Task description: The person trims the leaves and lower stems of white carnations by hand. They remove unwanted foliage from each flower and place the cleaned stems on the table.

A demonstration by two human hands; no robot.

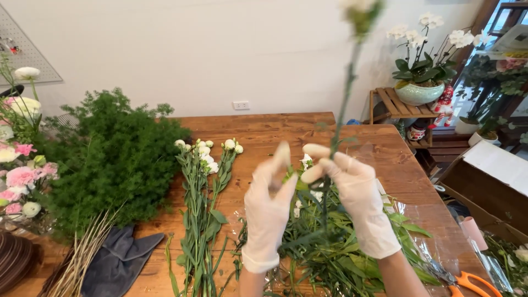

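Fingers of right hand [357, 192] pinch one flower stem [344, 99]; left hand [269, 203] open.

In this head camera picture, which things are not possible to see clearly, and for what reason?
- Flower head of the raised stem: cut off by the top edge and blurred.
- Left hand: motion-blurred, so whether its grip touches the stem is unclear.
- Orange-handled scissors: cut off by the bottom edge.
- Stems on the plastic wrap: partly hidden behind the right hand.

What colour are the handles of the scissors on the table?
Orange. The scissors lie at the table's right edge, seen in the head view.
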